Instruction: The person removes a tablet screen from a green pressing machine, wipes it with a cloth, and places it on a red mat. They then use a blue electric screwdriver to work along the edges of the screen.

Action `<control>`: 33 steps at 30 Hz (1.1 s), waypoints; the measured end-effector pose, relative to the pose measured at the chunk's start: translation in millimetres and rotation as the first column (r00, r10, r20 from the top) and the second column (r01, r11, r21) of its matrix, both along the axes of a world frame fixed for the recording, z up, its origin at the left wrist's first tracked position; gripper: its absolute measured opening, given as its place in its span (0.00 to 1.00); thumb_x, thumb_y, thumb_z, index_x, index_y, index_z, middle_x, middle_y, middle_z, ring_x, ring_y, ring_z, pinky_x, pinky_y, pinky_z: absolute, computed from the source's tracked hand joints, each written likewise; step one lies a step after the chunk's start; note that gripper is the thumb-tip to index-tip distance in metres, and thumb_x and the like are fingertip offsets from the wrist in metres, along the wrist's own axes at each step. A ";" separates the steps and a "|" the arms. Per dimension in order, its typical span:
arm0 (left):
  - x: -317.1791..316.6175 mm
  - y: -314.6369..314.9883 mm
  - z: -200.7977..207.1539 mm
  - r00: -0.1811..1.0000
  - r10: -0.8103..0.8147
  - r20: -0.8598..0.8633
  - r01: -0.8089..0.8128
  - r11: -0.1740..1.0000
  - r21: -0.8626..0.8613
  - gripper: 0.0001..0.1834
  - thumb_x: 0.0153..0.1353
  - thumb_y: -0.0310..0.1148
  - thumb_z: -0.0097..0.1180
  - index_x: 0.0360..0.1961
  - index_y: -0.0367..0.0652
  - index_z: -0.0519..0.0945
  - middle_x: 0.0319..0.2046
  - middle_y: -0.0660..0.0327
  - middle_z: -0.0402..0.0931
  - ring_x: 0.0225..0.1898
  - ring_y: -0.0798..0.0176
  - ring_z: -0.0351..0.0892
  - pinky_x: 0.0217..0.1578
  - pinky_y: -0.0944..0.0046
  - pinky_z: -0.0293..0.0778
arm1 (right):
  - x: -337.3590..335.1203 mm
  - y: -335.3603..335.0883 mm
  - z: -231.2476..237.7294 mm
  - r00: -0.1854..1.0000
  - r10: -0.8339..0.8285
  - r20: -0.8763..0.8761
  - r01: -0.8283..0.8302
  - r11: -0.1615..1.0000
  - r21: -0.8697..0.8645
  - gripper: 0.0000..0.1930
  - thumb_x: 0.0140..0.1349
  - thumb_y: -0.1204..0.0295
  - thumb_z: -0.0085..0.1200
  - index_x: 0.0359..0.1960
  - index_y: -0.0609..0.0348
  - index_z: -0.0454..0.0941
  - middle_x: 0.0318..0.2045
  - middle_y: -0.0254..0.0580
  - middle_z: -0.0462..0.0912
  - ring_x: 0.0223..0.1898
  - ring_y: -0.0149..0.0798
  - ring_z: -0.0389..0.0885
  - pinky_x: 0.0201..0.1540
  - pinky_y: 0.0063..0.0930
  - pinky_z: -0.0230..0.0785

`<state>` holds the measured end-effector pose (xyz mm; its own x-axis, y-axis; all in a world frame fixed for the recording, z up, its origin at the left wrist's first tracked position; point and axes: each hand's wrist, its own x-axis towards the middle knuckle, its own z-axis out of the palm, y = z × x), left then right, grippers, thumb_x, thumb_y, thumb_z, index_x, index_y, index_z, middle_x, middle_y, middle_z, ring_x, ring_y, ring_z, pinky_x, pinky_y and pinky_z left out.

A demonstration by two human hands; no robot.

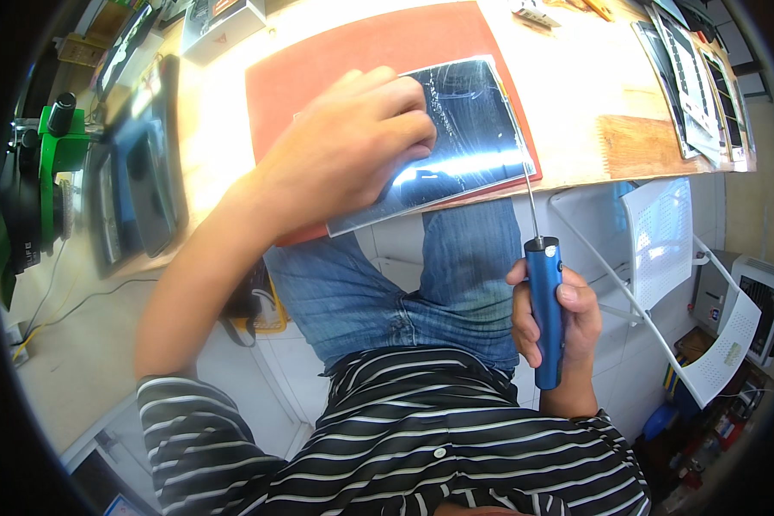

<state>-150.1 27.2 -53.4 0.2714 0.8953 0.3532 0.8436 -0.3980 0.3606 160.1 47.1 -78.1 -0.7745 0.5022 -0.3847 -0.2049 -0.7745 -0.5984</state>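
Observation:
A glossy, dark, rectangular glass panel (469, 129), like a tablet screen, lies tilted on the red mat (288, 95), its near edge jutting past the mat and table edge. Light streaks and scratch-like marks show on its surface. My left hand (365, 138) lies over the panel's left part with the fingers curled, pressing on it; the fingertips are partly hidden. In my right hand (568, 314) is a blue cylindrical handheld tool (543, 301), held upright. Its thin metal rod (531, 202) points up to the panel's right edge; whether it touches cannot be told.
On the left stand a dark tray (168, 172) with phone-like slabs and a green-and-black device (60, 142). A white box (224, 30) is at the back left. Stacked flat panels (684, 77) lie at the far right. A white folding chair (662, 245) stands right of my legs.

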 end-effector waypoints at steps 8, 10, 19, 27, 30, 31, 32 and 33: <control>7.1 -3.6 2.3 0.986 0.059 -0.156 -0.047 0.996 0.078 0.04 0.55 0.25 0.62 0.32 0.39 0.82 0.31 0.59 0.75 0.35 0.56 0.75 0.38 0.59 0.72 | -3.2 -1.2 1.5 0.998 0.046 0.040 -0.047 0.998 0.035 0.29 0.65 0.59 0.46 0.52 0.82 0.68 0.18 0.49 0.74 0.09 0.33 0.72 0.12 0.20 0.69; 12.0 -2.8 2.8 0.948 0.061 -0.312 -0.017 0.990 0.143 0.04 0.57 0.27 0.59 0.31 0.37 0.80 0.31 0.58 0.74 0.36 0.56 0.74 0.39 0.60 0.72 | -4.1 -2.6 3.4 0.998 0.057 0.042 -0.059 0.997 0.040 0.30 0.65 0.58 0.46 0.52 0.82 0.68 0.18 0.49 0.75 0.10 0.32 0.72 0.12 0.20 0.69; -1.5 -16.2 5.1 0.989 0.134 0.056 -0.134 0.991 -0.015 0.06 0.56 0.24 0.63 0.34 0.39 0.79 0.32 0.56 0.76 0.36 0.52 0.76 0.37 0.57 0.72 | -1.7 -6.2 1.5 0.994 0.093 0.051 -0.095 0.995 0.026 0.30 0.64 0.57 0.47 0.52 0.81 0.69 0.18 0.48 0.75 0.10 0.32 0.73 0.12 0.19 0.68; 10.4 -21.4 1.9 0.978 0.082 -0.192 -0.057 0.990 0.130 0.09 0.48 0.24 0.65 0.33 0.40 0.82 0.32 0.61 0.77 0.35 0.58 0.76 0.35 0.58 0.71 | 0.0 -4.2 0.2 0.988 0.095 0.119 -0.099 0.995 0.028 0.30 0.63 0.57 0.47 0.53 0.80 0.69 0.19 0.48 0.75 0.10 0.32 0.72 0.13 0.19 0.68; 16.1 -20.9 2.5 0.924 0.113 -0.365 -0.071 0.989 0.126 0.04 0.48 0.29 0.56 0.27 0.42 0.78 0.30 0.62 0.73 0.35 0.60 0.74 0.36 0.61 0.70 | -0.3 -5.9 -0.8 0.988 0.111 0.110 -0.114 0.993 0.028 0.30 0.63 0.57 0.46 0.53 0.79 0.69 0.19 0.48 0.75 0.10 0.31 0.71 0.13 0.19 0.68; 16.2 -19.8 2.2 0.922 0.117 -0.368 -0.074 0.989 0.127 0.04 0.49 0.28 0.57 0.27 0.42 0.77 0.30 0.61 0.73 0.35 0.60 0.74 0.36 0.61 0.71 | -0.8 -6.6 -1.4 0.988 0.113 0.107 -0.117 0.993 0.032 0.30 0.63 0.57 0.46 0.53 0.79 0.69 0.19 0.48 0.75 0.10 0.31 0.72 0.13 0.19 0.68; 15.8 -18.4 1.3 0.919 0.123 -0.373 -0.081 0.989 0.127 0.03 0.50 0.27 0.57 0.27 0.42 0.76 0.31 0.60 0.73 0.35 0.59 0.74 0.37 0.60 0.71 | -1.3 -7.1 -2.1 0.988 0.114 0.101 -0.118 0.992 0.036 0.30 0.63 0.57 0.46 0.53 0.79 0.69 0.19 0.48 0.75 0.10 0.32 0.72 0.13 0.19 0.68; 13.9 -17.6 0.9 0.913 0.127 -0.387 -0.087 0.989 0.121 0.03 0.52 0.27 0.58 0.27 0.42 0.75 0.31 0.60 0.73 0.36 0.58 0.75 0.37 0.60 0.71 | -1.5 -7.7 -2.5 0.987 0.120 0.104 -0.125 0.991 0.039 0.30 0.63 0.57 0.45 0.53 0.79 0.69 0.19 0.47 0.75 0.10 0.32 0.72 0.13 0.19 0.68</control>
